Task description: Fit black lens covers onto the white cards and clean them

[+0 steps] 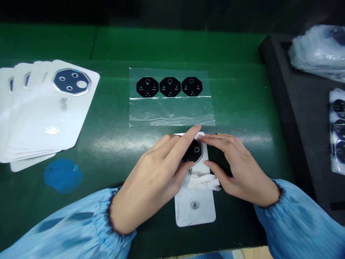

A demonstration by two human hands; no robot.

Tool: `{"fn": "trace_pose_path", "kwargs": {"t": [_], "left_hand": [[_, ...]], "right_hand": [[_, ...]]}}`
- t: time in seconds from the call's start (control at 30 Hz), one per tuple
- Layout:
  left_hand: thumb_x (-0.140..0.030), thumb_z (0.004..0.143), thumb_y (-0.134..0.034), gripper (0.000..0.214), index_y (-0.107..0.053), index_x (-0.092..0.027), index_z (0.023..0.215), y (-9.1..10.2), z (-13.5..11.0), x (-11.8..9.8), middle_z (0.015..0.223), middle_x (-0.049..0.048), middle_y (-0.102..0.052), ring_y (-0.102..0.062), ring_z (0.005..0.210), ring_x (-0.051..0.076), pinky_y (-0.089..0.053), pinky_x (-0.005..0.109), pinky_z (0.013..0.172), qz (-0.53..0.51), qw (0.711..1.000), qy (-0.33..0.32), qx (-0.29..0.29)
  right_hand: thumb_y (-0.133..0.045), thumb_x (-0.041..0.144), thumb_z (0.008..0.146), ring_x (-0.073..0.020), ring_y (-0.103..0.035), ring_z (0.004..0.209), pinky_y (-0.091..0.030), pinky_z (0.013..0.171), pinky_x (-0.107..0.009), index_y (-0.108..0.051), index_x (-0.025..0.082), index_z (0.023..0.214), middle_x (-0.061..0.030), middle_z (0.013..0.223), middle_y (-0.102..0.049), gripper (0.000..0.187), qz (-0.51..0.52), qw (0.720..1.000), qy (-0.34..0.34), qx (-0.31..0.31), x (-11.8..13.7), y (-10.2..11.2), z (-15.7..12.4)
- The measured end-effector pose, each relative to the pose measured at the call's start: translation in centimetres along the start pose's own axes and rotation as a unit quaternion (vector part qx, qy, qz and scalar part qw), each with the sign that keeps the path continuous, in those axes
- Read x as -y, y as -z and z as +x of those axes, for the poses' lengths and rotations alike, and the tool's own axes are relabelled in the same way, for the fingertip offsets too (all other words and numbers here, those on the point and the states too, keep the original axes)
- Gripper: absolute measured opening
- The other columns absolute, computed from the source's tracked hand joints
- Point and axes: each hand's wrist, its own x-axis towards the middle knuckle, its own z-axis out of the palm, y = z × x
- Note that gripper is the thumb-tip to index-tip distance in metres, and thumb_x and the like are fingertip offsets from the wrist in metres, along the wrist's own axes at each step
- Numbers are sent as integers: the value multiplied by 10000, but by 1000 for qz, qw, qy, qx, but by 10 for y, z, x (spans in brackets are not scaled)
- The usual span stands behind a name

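Left hand (151,183), fingers and thumb closed around a black octagonal lens (192,151), holds it on a white card (195,212) at the bench's (242,223) near side. Right hand (237,169), half open, rests fingertips on the card's far end. Uneven pressure could skew the lens; bunched tissue (201,181) beside the right thumb could snag it. Film sheet (172,115) lies far, card stack (45,108) left, foam tray (283,90) right.

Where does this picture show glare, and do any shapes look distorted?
In the head view, a pale band of glare crosses the green mat beside the left hand, and the plastic sheet shines along its lower part. Also in the head view, the foam tray seems to bend toward the frame edge, probably lens distortion.
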Motion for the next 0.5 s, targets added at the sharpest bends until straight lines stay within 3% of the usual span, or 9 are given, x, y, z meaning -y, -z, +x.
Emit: {"fn": "trace_pose_path", "kwargs": {"t": [0.5], "left_hand": [[-146, 884, -563, 625, -303, -108, 1450, -1, -1, -1, 1168, 76, -624, -563, 923, 191, -486, 304, 741, 13, 1000, -9, -5]], "right_hand": [[-515, 178, 925, -236, -463, 1245, -399, 1027, -439, -389, 159, 1334, -98, 1344, -533, 428, -10, 1000, 9, -4, 0, -1, 1]]}}
